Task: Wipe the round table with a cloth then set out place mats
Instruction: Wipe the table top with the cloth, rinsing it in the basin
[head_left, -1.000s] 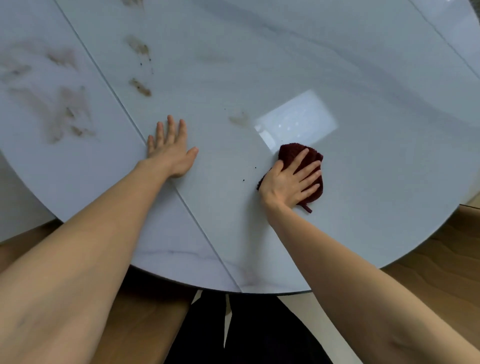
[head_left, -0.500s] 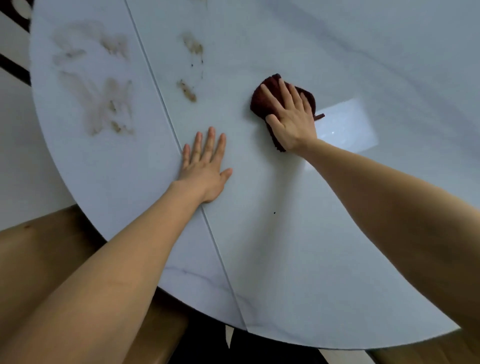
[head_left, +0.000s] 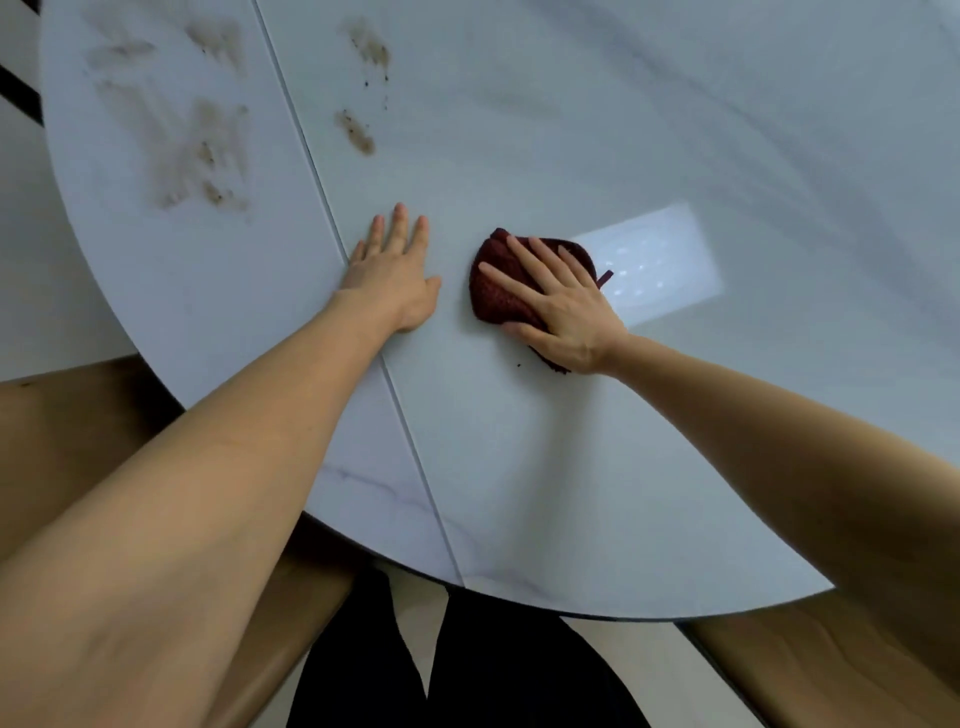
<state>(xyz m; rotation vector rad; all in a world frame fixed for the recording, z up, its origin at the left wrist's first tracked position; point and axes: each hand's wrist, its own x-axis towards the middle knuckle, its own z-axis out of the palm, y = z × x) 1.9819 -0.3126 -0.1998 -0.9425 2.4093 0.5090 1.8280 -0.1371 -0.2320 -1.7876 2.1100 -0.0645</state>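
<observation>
A round white marble table (head_left: 597, 493) fills the view, with a seam running from the top left to the near edge. My right hand (head_left: 563, 306) presses flat, fingers spread, on a bunched dark red cloth (head_left: 496, 291) near the table's middle. My left hand (head_left: 395, 275) lies flat on the tabletop just left of the cloth, straddling the seam and holding nothing. Brown smears (head_left: 202, 150) mark the far left part, and two smaller brown stains (head_left: 358, 130) lie just right of the seam. No place mats are in view.
A bright window reflection (head_left: 654, 260) shines on the table right of the cloth. A tiny dark crumb (head_left: 518, 365) lies near my right wrist. Wooden seats (head_left: 810, 670) show below the table's near edge, and my dark trousers (head_left: 467, 670) between them.
My right hand has dragged the cloth back toward me and down the table from its farther position. The left hand stays planted flat in the same spot.
</observation>
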